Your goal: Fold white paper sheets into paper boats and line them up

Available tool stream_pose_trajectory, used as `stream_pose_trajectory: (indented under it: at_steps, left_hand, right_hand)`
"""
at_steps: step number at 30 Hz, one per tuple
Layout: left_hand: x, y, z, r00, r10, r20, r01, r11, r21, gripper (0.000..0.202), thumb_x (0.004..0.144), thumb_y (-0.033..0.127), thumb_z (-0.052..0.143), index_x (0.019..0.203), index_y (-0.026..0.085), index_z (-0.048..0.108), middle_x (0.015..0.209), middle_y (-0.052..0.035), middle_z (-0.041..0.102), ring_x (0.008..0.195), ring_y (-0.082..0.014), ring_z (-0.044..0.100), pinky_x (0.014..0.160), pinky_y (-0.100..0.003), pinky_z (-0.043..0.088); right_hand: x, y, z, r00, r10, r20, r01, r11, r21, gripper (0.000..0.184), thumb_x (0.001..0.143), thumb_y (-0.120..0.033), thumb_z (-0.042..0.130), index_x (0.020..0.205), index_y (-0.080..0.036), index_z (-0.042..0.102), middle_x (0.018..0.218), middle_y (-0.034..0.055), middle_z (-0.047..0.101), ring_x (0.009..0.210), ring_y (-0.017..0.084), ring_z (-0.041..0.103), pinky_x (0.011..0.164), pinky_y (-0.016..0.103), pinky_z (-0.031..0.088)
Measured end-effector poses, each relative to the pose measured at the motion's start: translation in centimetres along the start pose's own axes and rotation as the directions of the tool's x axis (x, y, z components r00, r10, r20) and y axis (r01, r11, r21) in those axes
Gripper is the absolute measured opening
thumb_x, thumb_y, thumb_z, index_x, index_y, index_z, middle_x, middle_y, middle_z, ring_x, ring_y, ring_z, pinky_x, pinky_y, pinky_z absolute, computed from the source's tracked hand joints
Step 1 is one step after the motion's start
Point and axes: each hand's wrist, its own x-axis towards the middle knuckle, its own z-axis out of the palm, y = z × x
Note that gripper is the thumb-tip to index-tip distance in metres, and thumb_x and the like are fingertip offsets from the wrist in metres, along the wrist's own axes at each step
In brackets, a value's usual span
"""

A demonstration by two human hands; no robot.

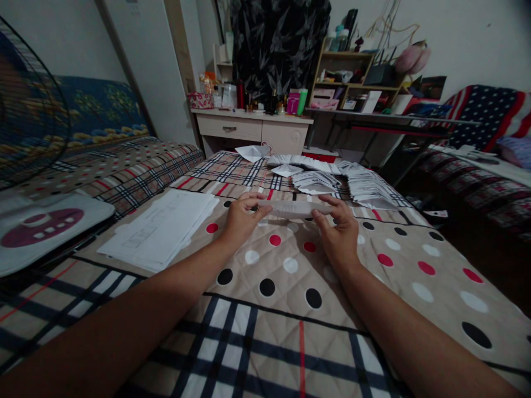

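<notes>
A narrow folded strip of white paper [290,209] lies across the dotted quilt [290,276]. My left hand [243,216] pinches the strip's left end, fingers curled over it. At the strip's right end my right hand [340,229] presses down on it with bent fingers. Just beyond both hands sit piles of folded white paper pieces [332,179].
A stack of flat white sheets [160,229] lies left of my hands. A fan's base [39,229] and grille stand at far left. Behind the bed are a cluttered dresser [253,130], a shelf and desk [357,88], and another bed at right [477,160].
</notes>
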Motion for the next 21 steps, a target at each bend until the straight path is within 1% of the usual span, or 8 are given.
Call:
stream_pose_trajectory:
  at_steps: [3, 6, 8, 10, 13, 16, 19, 21]
  left_hand:
    - [-0.1, 0.6, 0.1, 0.995, -0.094, 0.035, 0.096, 0.994, -0.045, 0.021, 0.073, 0.035, 0.073, 0.066, 0.016, 0.069, 0.07, -0.0013, 0.064, 0.065, -0.0132, 0.056, 0.059, -0.024, 0.042]
    - [-0.1, 1.1, 0.1, 0.99, -0.138, 0.021, 0.139, 0.988, -0.063, 0.027, 0.072, 0.037, 0.074, 0.059, 0.016, 0.063, 0.057, 0.0011, 0.057, 0.054, -0.0102, 0.05, 0.051, -0.022, 0.038]
    - [-0.1, 1.2, 0.0, 0.979, -0.201, 0.039, 0.204, 0.974, -0.102, 0.027, 0.069, 0.039, 0.075, 0.063, 0.015, 0.065, 0.06, -0.0002, 0.061, 0.054, -0.0106, 0.052, 0.05, -0.022, 0.039]
    - [0.1, 1.0, -0.3, 0.947, -0.297, 0.125, 0.313, 0.939, -0.141, 0.027, 0.065, 0.038, 0.078, 0.075, 0.014, 0.069, 0.07, -0.0032, 0.068, 0.059, -0.0133, 0.058, 0.053, -0.024, 0.044]
    - [0.4, 0.2, -0.9, 0.892, -0.365, 0.269, 0.392, 0.918, -0.055, 0.032, 0.058, 0.032, 0.081, 0.08, 0.012, 0.07, 0.078, -0.006, 0.071, 0.066, -0.016, 0.063, 0.058, -0.026, 0.048]
    - [0.7, -0.9, -1.4, 0.874, -0.32, 0.367, 0.268, 0.945, 0.188, 0.025, 0.058, 0.031, 0.08, 0.072, 0.012, 0.069, 0.07, -0.0037, 0.069, 0.061, -0.0144, 0.06, 0.055, -0.024, 0.043]
    - [0.6, -1.8, -1.6, 0.877, -0.252, 0.409, 0.087, 0.92, 0.381, 0.026, 0.061, 0.037, 0.079, 0.072, 0.015, 0.071, 0.065, -0.0016, 0.066, 0.057, -0.014, 0.058, 0.051, -0.024, 0.038]
    - [0.5, -2.1, -1.4, 0.893, -0.228, 0.389, 0.039, 0.899, 0.437, 0.031, 0.061, 0.042, 0.079, 0.076, 0.016, 0.073, 0.067, -0.0018, 0.068, 0.059, -0.015, 0.059, 0.051, -0.024, 0.039]
  right_hand:
    - [-0.3, -0.6, 0.2, 0.989, 0.147, 0.013, -0.148, 0.985, 0.085, 0.015, 0.081, -0.033, 0.065, 0.073, -0.02, 0.066, 0.08, 0.0027, 0.068, 0.077, 0.019, 0.062, 0.076, 0.036, 0.05]
    - [-0.5, -1.1, 0.6, 0.941, 0.333, 0.054, -0.337, 0.917, 0.213, 0.021, 0.077, -0.037, 0.068, 0.068, -0.02, 0.06, 0.059, -0.0024, 0.058, 0.052, 0.013, 0.051, 0.05, 0.027, 0.045]
    - [-0.4, -1.1, 0.7, 0.907, 0.41, 0.093, -0.42, 0.869, 0.263, 0.022, 0.073, -0.039, 0.072, 0.072, -0.019, 0.062, 0.061, -0.0019, 0.061, 0.049, 0.013, 0.051, 0.045, 0.026, 0.045]
    - [-0.2, -0.8, 0.6, 0.872, 0.465, 0.154, -0.49, 0.833, 0.256, 0.026, 0.068, -0.04, 0.076, 0.075, -0.018, 0.063, 0.064, -0.0001, 0.065, 0.05, 0.013, 0.054, 0.044, 0.026, 0.046]
    - [0.3, 0.5, 0.0, 0.809, 0.494, 0.319, -0.552, 0.826, 0.119, 0.03, 0.059, -0.037, 0.082, 0.072, -0.016, 0.064, 0.066, 0.0024, 0.067, 0.054, 0.015, 0.059, 0.047, 0.025, 0.047]
    - [0.5, 1.8, -0.6, 0.769, 0.468, 0.435, -0.491, 0.869, -0.065, 0.027, 0.061, -0.037, 0.08, 0.074, -0.016, 0.068, 0.065, 0.0028, 0.068, 0.053, 0.015, 0.059, 0.046, 0.024, 0.045]
    - [0.5, 2.5, -0.9, 0.782, 0.433, 0.448, -0.369, 0.901, -0.228, 0.023, 0.062, -0.034, 0.08, 0.075, -0.018, 0.069, 0.061, 0.0008, 0.067, 0.052, 0.015, 0.059, 0.045, 0.023, 0.042]
    - [0.5, 2.6, -0.8, 0.798, 0.414, 0.437, -0.306, 0.904, -0.298, 0.022, 0.061, -0.03, 0.08, 0.078, -0.02, 0.071, 0.06, -0.0004, 0.066, 0.052, 0.015, 0.059, 0.046, 0.023, 0.042]
